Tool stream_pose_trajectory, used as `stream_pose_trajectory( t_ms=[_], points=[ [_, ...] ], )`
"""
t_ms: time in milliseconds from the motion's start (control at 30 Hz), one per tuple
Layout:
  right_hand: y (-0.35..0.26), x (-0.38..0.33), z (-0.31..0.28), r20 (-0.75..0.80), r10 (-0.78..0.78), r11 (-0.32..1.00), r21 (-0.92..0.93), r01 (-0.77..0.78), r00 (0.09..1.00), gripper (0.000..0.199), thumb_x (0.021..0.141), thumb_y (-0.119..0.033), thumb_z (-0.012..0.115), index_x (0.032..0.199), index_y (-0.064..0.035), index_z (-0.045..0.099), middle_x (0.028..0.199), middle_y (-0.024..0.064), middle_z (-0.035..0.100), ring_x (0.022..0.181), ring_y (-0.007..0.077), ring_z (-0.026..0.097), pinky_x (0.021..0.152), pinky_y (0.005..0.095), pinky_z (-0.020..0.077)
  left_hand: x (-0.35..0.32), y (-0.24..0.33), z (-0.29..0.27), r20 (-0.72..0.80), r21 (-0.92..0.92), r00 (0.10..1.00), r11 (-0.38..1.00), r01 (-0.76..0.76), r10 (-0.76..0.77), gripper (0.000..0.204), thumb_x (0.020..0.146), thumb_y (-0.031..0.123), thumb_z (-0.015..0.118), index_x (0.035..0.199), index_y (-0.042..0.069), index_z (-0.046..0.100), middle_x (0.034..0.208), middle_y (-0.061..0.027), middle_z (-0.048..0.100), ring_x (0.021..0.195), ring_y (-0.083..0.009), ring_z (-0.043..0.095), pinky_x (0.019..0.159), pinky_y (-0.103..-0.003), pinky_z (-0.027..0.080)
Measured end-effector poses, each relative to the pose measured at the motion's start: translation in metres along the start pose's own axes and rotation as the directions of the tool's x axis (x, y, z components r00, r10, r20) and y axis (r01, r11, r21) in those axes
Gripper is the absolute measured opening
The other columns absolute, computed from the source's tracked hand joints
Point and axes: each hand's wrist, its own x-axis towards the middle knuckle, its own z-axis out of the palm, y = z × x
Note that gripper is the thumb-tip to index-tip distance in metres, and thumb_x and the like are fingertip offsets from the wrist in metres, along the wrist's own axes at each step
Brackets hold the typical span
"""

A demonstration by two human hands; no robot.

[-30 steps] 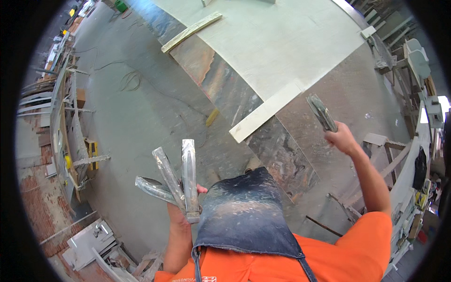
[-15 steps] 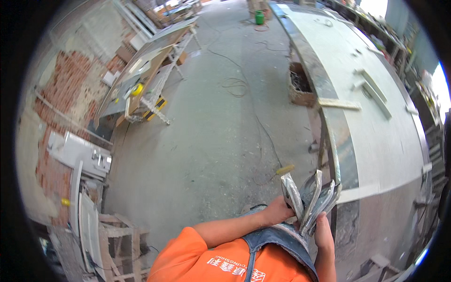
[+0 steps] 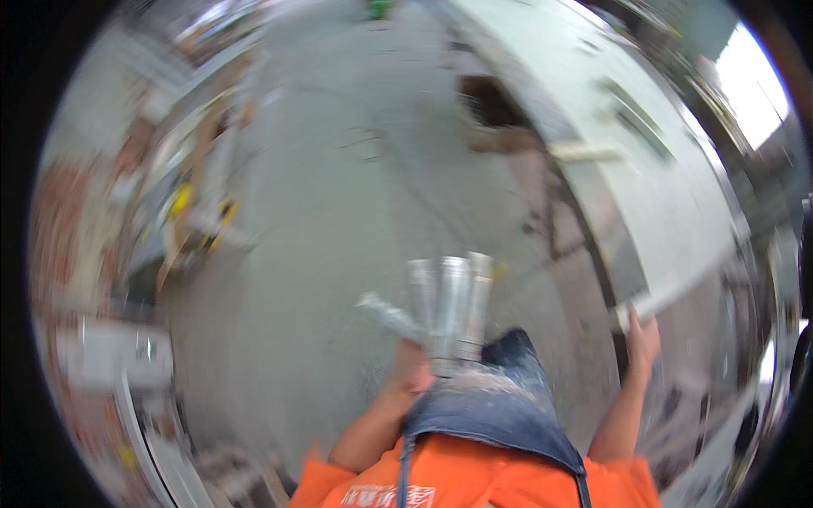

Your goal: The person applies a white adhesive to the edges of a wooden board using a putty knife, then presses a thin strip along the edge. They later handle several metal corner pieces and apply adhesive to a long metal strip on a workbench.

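Left hand [image 3: 412, 370]: I'm gripping fanned metal bars [image 3: 453, 296], mostly pointing forward | Right hand [image 3: 644, 340]: sitting at near end of white strip [image 3: 679, 287]; blur's hiding contact, can't tell grip | Strip: lying on bench [image 3: 669, 203], long axis running forward-right from right hand, the nearer one

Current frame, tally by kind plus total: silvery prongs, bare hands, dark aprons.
Silvery prongs, blurred, counted by visible ends: 4
Left hand and right hand, both bare: 2
Dark apron: 1
Total: 7
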Motion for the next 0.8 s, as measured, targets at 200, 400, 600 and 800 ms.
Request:
stream_pose_trajectory(
  t_ms=[200,400,600,800],
  points=[
    [0.023,0.023,0.018,-0.019,0.293,0.929,-0.232,-0.289,0.956,0.102,0.08,-0.065,0.072,0.139,0.0116,0.039,0.118,0.0319,0.067,0.112,0.0449,0.066,0.096,0.0488,0.0527,0.059,0.111,-0.023,0.207,-0.955,0.847,0.087,0.284,-0.49,0.052,0.09,0.024,0.069,0.137,0.006,0.057,0.124,-0.0158,0.065,0.091,-0.0268,0.066,0.069,-0.039,0.051],
    [0.051,-0.024,0.013,-0.051,0.394,0.897,-0.196,-0.396,0.918,0.089,0.074,-0.06,0.079,0.127,0.0044,0.048,0.113,0.0276,0.069,0.107,0.0428,0.068,0.09,0.0496,0.0537,0.049,0.109,-0.048,0.113,-0.867,0.79,0.329,0.375,-0.602,0.048,0.097,0.037,0.057,0.132,0.004,0.059,0.117,-0.0164,0.068,0.086,-0.0266,0.067,0.067,-0.039,0.052],
    [0.139,-0.082,0.014,-0.217,0.328,0.937,-0.05,-0.346,0.919,0.065,0.08,-0.048,0.073,0.124,-0.0037,0.055,0.109,0.0243,0.071,0.102,0.0454,0.067,0.087,0.0533,0.0521,0.056,0.099,-0.054,0.204,-0.894,0.796,0.224,0.389,-0.57,0.046,0.099,0.035,0.054,0.13,0.003,0.06,0.116,-0.0178,0.068,0.084,-0.0283,0.067,0.068,-0.041,0.051],
    [0.159,-0.137,0.059,-0.407,0.33,0.929,-0.023,-0.37,0.852,0.063,0.08,-0.046,0.071,0.129,-0.0085,0.057,0.109,0.0228,0.071,0.1,0.045,0.067,0.086,0.0538,0.0524,0.043,0.029,-0.066,0.244,-0.885,0.833,0.237,0.4,-0.496,0.053,0.097,0.042,0.054,0.131,0.002,0.06,0.118,-0.0176,0.068,0.086,-0.0265,0.067,0.068,-0.04,0.051]
  ],
)
